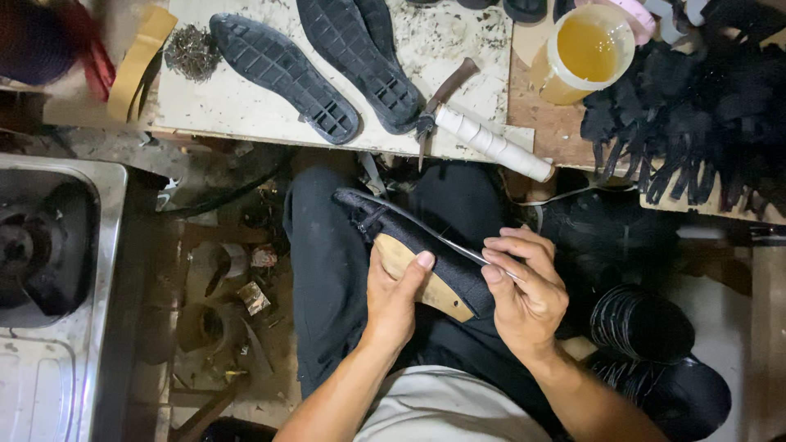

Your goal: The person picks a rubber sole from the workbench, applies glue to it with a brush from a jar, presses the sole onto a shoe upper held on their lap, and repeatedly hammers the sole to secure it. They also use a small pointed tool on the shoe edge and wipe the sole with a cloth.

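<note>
Bare forearms, no sleeves; dark trousers [327, 270], pale grey shirt [446, 409].

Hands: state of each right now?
Left hand: closed around the black shoe on its wooden last.
Right hand: closed, pinching a thin metal tool.

A small shoemaking workshop: black rubber soles [282, 75] laid out on a scuffed, glue-stained table [458, 49], a tub of amber glue [583, 53] far right, heaped black cut strips [704, 115], a pile of tacks [192, 51], scraps littering the floor [237, 327].
</note>
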